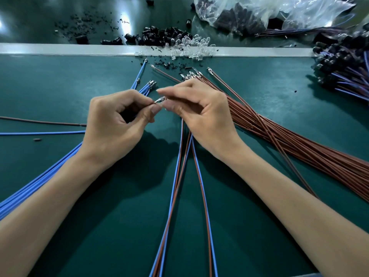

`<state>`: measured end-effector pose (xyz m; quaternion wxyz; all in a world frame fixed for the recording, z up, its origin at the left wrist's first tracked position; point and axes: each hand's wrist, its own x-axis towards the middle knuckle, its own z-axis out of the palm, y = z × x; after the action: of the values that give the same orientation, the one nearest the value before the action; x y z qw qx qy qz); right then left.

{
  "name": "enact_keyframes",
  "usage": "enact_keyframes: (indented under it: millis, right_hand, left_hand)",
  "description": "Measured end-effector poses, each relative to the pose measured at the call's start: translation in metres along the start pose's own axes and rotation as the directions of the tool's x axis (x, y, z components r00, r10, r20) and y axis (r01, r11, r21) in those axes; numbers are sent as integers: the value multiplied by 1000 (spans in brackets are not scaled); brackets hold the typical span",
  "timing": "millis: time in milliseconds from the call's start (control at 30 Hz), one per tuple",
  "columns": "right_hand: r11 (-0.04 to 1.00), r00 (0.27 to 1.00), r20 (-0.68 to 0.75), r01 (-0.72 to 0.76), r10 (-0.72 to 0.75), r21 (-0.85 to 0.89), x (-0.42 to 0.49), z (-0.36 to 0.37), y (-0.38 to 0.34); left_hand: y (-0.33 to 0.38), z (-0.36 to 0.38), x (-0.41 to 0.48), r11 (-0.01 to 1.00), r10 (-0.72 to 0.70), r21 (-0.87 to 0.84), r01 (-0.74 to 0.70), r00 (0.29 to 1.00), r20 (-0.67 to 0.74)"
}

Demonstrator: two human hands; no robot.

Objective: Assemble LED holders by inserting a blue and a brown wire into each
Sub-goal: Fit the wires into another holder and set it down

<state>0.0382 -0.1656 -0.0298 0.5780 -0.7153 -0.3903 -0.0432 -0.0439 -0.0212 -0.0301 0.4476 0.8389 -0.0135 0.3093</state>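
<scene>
Metal terminal (156,101) is pinched over the table's middle: left hand (117,120) grips it, right hand (199,116) pinches a small part (163,98) I can't identify. Come in crooked and it probably bends. Holders (159,36) wait at the far edge.

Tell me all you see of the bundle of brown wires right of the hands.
The bundle of thin brown insulated wires lies flat on the green mat, running diagonally from the frame's right edge to the centre. Its far ends carry small silver metal terminals. The right hand overlaps those ends; contact is unclear.
</scene>
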Motion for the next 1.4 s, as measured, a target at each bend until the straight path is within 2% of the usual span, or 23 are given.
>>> enact_keyframes:
  millis: [300,567,767,900,1067,1200,1400]
  right_hand:
    - [995,996,-1,89,-89,48,1,-2,7]
    - [996,1000,-4,3,-2,92,-1,-3,5]
    - [999,1000,-7,7,-6,52,0,-2,5]
    - [1000,1000,1,21,-21,17,-1,-4,5]
    - [993,994,12,108,-108,-56,-2,-2,3]
    - [982,987,20,160,-159,-102,-3,-2,2]
    - [965,974,-12,224,-227,-139,-3,-2,2]
  left_hand:
    - [-2,-1,-1,1000,10,-28,-9,999,38]
    - [0,0,0,995,-35,-90,39,998,45]
    - [-1,1,1,996,84,-22,-83,996,33]
    - [-1,0,1,996,46,-84,-43,998,40]
    - [0,1,1,994,97,-45,-95,995,26]
    - [-2,1,2,998,44,-43,-46,998,-44]
    - [0,2,3,993,-50,-105,48,998,-23]
